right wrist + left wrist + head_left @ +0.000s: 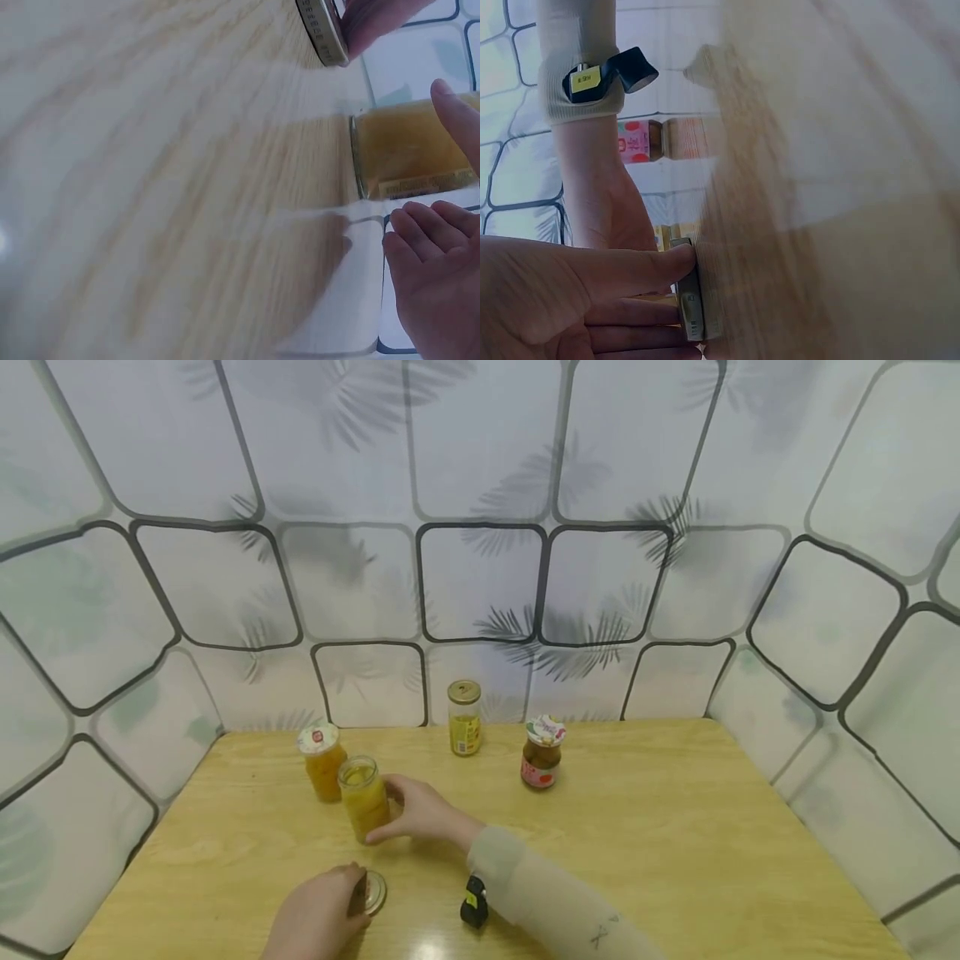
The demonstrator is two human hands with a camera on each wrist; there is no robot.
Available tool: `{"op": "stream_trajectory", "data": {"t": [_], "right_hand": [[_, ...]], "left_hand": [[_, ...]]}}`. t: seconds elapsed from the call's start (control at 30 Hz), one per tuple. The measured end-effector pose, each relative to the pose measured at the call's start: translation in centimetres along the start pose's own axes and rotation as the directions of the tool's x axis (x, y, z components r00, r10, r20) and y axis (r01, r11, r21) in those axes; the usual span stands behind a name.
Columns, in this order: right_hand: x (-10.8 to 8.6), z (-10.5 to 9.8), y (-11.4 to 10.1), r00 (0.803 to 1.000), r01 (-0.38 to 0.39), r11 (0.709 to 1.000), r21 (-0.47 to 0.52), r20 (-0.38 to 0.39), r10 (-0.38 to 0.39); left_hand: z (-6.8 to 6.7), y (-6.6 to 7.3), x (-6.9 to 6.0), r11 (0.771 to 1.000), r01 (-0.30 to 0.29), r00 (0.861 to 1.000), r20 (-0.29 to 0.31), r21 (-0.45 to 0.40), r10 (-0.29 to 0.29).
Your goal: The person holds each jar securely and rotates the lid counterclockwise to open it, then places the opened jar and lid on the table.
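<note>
An uncapped glass jar (364,802) of yellow fruit stands left of the table's middle, its rim bare. Beside it is my right hand (423,814), thumb and fingers spread around its near right side. In the right wrist view the thumb overlaps the jar (412,150), while the fingers lie fairly straight below with a gap. Closer to me, my left hand (318,910) pinches a round metal lid (375,892) at the tabletop. The left wrist view shows the thumb on the lid's (691,300) edge and the fingers behind it.
A capped jar of orange fruit (325,768) stands just behind the uncapped one. Farther back are a gold-lidded jar (465,727) and a dark jar with a pink label (541,760). A patterned curtain (480,581) borders the wooden table (675,843).
</note>
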State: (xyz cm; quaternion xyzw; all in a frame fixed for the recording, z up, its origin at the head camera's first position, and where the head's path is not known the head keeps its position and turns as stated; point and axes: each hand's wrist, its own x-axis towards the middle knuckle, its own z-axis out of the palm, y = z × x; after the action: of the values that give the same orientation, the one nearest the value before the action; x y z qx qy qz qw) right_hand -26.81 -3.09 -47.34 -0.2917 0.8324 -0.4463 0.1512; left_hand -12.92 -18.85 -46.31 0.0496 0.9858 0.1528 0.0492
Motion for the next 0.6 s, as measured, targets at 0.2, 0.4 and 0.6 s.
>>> {"op": "stream_trajectory", "data": {"t": [0.2, 0.4, 0.6], "right_hand": [[-0.2, -2.2, 0.3, 1.000, 0.020, 1.000, 0.001, 0.011, -0.020], [-0.4, -5.6, -0.6, 0.999, 0.050, 0.999, -0.018, 0.012, -0.050], [-1.1, -8.6, -2.0, 0.997, 0.078, 0.995, -0.056, -0.011, -0.079]], "left_hand": [[0.1, 0.0, 0.0, 1.000, -0.004, 1.000, -0.007, 0.005, 0.004], [0.2, 0.2, 0.0, 1.000, -0.002, 1.000, -0.005, 0.010, 0.002], [0.1, 0.1, -0.1, 1.000, -0.013, 1.000, -0.021, 0.028, 0.013]]}}
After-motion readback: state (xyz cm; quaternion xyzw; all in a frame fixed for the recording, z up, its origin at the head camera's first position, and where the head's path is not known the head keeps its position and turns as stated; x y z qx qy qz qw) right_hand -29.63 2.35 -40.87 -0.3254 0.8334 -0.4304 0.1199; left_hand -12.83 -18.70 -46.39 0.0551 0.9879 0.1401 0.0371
